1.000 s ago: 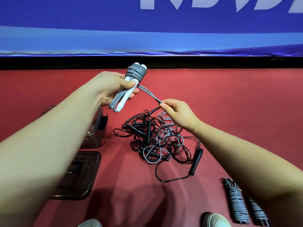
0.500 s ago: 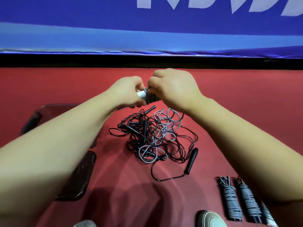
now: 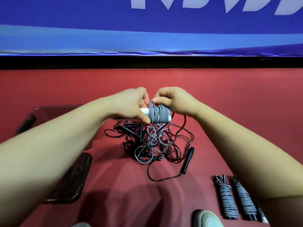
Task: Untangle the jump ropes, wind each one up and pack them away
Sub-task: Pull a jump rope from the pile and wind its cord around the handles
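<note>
We clamp our left hand (image 3: 131, 106) on the white handles (image 3: 145, 110) so the grey rope bundle (image 3: 158, 115) stays steady above the tangled pile (image 3: 152, 141), while our right hand (image 3: 173, 102) pinches the last loop to tuck it.

Red floor (image 3: 229, 99). Blue banner (image 3: 82, 22) with white lettering across back, black strip (image 3: 147, 62) beneath. Shoe toe (image 3: 207, 218) at bottom edge, right of centre.
</note>
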Tool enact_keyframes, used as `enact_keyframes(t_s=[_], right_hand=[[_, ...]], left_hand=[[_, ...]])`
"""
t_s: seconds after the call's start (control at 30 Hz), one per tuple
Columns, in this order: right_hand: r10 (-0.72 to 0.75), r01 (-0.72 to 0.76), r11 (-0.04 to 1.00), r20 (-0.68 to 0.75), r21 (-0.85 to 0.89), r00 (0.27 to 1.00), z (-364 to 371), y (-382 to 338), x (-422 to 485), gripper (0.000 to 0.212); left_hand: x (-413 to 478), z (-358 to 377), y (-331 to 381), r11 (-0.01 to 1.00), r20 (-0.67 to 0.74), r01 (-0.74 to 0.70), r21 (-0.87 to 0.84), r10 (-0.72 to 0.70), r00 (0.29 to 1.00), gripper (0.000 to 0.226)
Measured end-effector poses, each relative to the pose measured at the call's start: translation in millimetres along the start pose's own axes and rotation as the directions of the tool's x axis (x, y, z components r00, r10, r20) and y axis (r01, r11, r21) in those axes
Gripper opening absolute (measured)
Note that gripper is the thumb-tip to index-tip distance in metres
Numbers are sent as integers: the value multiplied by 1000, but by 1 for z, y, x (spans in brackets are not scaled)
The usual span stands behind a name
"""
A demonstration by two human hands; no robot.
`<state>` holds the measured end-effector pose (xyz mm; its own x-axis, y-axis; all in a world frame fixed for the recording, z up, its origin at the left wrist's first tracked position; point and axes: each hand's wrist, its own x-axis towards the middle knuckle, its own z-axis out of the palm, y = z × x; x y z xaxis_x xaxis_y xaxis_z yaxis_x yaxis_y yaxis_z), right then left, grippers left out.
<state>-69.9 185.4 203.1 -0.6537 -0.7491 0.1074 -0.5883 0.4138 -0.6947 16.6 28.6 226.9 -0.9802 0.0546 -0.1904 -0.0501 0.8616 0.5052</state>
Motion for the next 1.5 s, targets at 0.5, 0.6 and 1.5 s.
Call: enact_keyframes(t_s=[0.5,0.6,1.5], right_hand=[[105,-110,966,31,235,994,22,6,-5,24],[161,-146,957,-42,251,986,35,-5,3,24],[198,-181,977,-170,113,965,40,5,4,12]], left_hand=[[-4,-12,22,760,-148,-17,-649,-104,984,26],[0,-15,12,673,-150,23,-740,-198,969,26],[13,-8,-15,449,-224,-40,-893,-365,904,31]])
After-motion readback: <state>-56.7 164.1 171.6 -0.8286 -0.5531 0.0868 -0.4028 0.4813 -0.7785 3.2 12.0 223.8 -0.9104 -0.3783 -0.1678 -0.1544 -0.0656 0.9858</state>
